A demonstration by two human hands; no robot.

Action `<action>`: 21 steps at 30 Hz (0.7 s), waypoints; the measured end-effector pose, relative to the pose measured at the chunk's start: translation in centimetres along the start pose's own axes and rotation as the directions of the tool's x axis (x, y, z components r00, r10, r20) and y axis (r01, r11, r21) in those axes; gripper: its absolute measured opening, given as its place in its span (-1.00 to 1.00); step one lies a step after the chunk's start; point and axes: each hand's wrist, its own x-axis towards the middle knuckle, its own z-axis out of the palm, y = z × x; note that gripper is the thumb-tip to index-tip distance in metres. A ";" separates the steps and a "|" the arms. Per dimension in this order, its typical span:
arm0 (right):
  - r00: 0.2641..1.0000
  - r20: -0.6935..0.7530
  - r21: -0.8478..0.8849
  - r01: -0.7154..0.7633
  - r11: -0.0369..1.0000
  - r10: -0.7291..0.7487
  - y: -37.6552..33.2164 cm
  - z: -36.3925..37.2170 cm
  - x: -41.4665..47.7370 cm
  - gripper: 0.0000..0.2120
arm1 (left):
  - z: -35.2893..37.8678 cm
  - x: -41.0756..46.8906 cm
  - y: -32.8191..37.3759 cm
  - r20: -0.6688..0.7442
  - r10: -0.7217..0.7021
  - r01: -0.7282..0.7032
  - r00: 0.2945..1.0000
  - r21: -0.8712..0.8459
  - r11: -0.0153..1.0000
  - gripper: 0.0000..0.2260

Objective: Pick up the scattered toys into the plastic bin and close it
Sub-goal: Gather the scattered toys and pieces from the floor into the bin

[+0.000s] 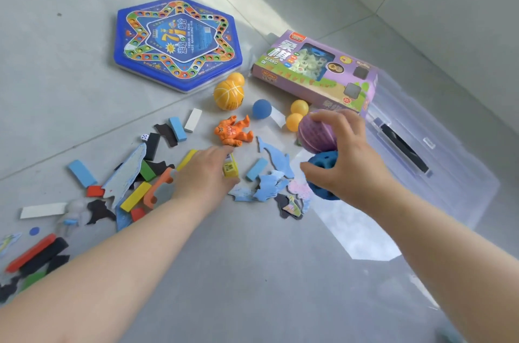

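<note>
In the head view, the task appears to be only at its beginning. Nearly all the toys are lying on the floor (252,264): the hexagonal game board (177,42), the chess box (314,72), the orange figure (234,132), some small balls, many coloured blocks and puzzle pieces. The left hand (206,174) is pinching a small yellow block (230,171) with its fingers. The right hand (348,157) is curling its fingers over the purple ball (313,133). A blue holed ball (323,167) is lying just under its palm, and it is not possible to tell if this one is gripped too. The plastic bin (463,174) is standing at the right, beside the chess box. Filling and closing it are not yet done.
</note>
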 end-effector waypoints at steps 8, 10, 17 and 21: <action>0.967 -0.219 0.414 -0.029 0.910 0.130 5.1 -14.1 -11.5 -0.50 | -2.1 -4.9 13.6 -0.251 0.393 -0.453 0.885 -0.258 0.854 -0.51; 0.916 -0.364 0.406 -0.007 0.914 0.169 7.4 -17.4 -15.6 -0.46 | -2.0 -6.2 18.0 -0.215 0.487 -0.532 0.847 -0.298 0.793 -0.50; 0.730 -0.602 0.346 -0.128 0.929 0.324 16.9 -22.7 -29.7 -0.39 | 3.8 -11.6 34.8 -0.125 0.817 -0.808 0.563 -0.289 0.513 -0.47; 0.720 -0.529 0.089 -0.479 0.873 0.449 24.3 -18.3 -34.9 -0.47 | 10.4 -16.2 39.6 0.080 0.955 -0.945 0.285 -0.145 0.294 -0.53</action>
